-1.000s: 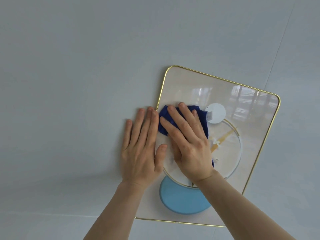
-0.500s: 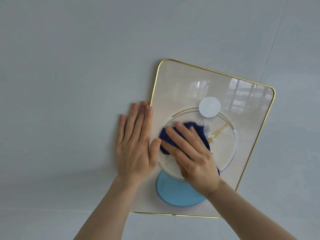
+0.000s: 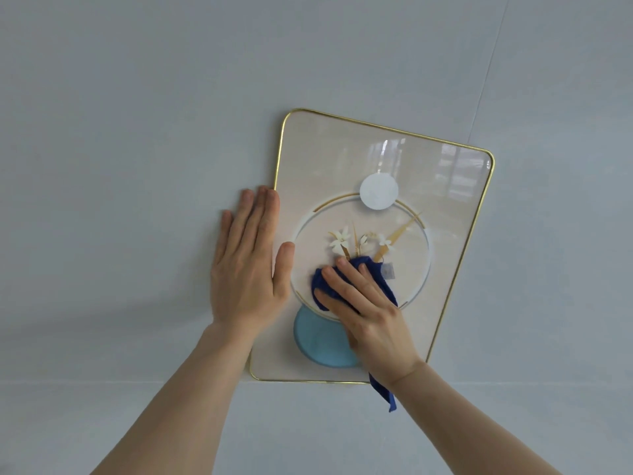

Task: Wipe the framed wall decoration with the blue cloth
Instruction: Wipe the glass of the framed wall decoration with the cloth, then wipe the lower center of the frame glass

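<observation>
The framed wall decoration (image 3: pixel 342 156) hangs on a pale wall, with a thin gold rim, a glossy beige face, a white disc, a ring with white flowers and a light blue disc. My right hand (image 3: pixel 373 317) presses the dark blue cloth (image 3: pixel 371 269) flat against the lower part of the ring, fingers spread over it. A tail of the cloth hangs below my wrist past the frame's bottom edge. My left hand (image 3: pixel 248 265) lies flat, fingers together, across the frame's left edge, thumb on the glass.
The pale grey-blue wall (image 3: pixel 137 132) fills the view around the frame. A thin seam in the wall (image 3: pixel 486 77) runs up from the frame's top right. Reflections of windows show on the glass at the upper right.
My right hand has slid the cloth down from the upper left of the ring to its lower part, uncovering the flowers. My left hand has shifted slightly left on the frame's edge.
</observation>
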`<state>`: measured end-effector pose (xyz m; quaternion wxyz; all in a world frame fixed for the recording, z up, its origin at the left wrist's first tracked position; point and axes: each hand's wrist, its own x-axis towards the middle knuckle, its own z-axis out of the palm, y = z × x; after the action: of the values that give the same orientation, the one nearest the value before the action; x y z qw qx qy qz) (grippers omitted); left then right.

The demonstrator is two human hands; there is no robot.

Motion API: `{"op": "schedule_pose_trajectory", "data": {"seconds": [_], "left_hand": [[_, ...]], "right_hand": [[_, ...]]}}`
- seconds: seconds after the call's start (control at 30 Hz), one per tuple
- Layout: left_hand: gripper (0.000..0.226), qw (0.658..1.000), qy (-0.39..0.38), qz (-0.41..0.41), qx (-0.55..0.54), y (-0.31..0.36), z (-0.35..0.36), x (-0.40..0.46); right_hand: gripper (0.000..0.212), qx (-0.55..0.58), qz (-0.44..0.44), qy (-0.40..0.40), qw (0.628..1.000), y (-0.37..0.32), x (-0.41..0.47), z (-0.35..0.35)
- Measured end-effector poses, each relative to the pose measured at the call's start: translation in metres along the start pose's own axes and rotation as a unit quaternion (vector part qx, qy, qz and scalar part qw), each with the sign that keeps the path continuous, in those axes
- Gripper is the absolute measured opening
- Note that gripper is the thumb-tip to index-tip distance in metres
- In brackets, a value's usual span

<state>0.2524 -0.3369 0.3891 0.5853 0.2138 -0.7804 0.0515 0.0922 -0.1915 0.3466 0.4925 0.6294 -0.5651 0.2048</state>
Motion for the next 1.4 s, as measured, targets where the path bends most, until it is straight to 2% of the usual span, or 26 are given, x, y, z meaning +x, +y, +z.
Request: {"op": "schedule_pose_trajectory", "data": {"seconds": [0.13,0.23,0.33,0.4,0.53,0.6,0.67,0.73,0.8,0.93,1.07,1.17,1.27,1.33,1.4], "left_hand": [[0.072,0.990,-0.113,-0.048,-0.072,0.010,-0.044,0.007],[0.068,0.976,-0.170,-0.107,-0.087,0.025,-0.078,0.000],[0.066,0.978,-0.140,-0.125,-0.092,0.035,-0.094,-0.025],[0.061,0.977,-0.143,-0.128,-0.091,0.041,-0.095,-0.042],[0.041,0.961,-0.224,-0.125,-0.106,0.063,-0.093,-0.064],[0.035,0.940,-0.298,-0.100,-0.134,0.074,-0.089,-0.068],[0.041,0.908,-0.377,-0.082,-0.164,0.088,-0.083,-0.070],[0.048,0.885,-0.423,-0.067,-0.183,0.101,-0.077,-0.071],[0.043,0.875,-0.437,-0.055,-0.200,0.115,-0.072,-0.070],[0.015,0.887,-0.408,-0.064,-0.207,0.132,-0.062,-0.068],[0.008,0.889,-0.396,-0.072,-0.217,0.150,-0.051,-0.069],[0.003,0.881,-0.417,-0.067,-0.214,0.164,-0.038,-0.073],[0.005,0.871,-0.450,-0.055,-0.188,0.174,-0.018,-0.084],[0.006,0.870,-0.462,-0.061,-0.159,0.177,-0.003,-0.094],[0.006,0.869,-0.467,-0.076,-0.142,0.178,0.011,-0.105]], "right_hand": [[0.055,0.024,0.040,-0.075,0.996,-0.022,-0.002,-0.027],[0.050,0.053,0.137,-0.158,0.976,-0.031,-0.020,-0.052],[0.033,0.114,0.276,-0.230,0.926,-0.035,-0.037,-0.076],[0.031,0.150,0.356,-0.258,0.885,-0.034,-0.044,-0.091],[0.037,0.229,0.465,-0.245,0.819,-0.030,-0.044,-0.118],[0.033,0.263,0.488,-0.241,0.797,-0.027,-0.039,-0.131],[0.030,0.315,0.493,-0.236,0.776,-0.024,-0.035,-0.144],[0.028,0.367,0.494,-0.232,0.753,-0.023,-0.029,-0.154],[0.026,0.403,0.502,-0.214,0.735,-0.020,-0.030,-0.162],[0.023,0.457,0.524,-0.185,0.694,-0.005,-0.044,-0.173],[0.023,0.508,0.526,-0.211,0.649,0.017,-0.068,-0.186],[0.027,0.508,0.508,-0.263,0.644,0.035,-0.092,-0.191],[0.020,0.434,0.474,-0.341,0.686,0.054,-0.118,-0.195],[0.024,0.356,0.447,-0.397,0.718,0.070,-0.142,-0.194],[0.029,0.298,0.443,-0.434,0.725,0.087,-0.173,-0.195]]}}
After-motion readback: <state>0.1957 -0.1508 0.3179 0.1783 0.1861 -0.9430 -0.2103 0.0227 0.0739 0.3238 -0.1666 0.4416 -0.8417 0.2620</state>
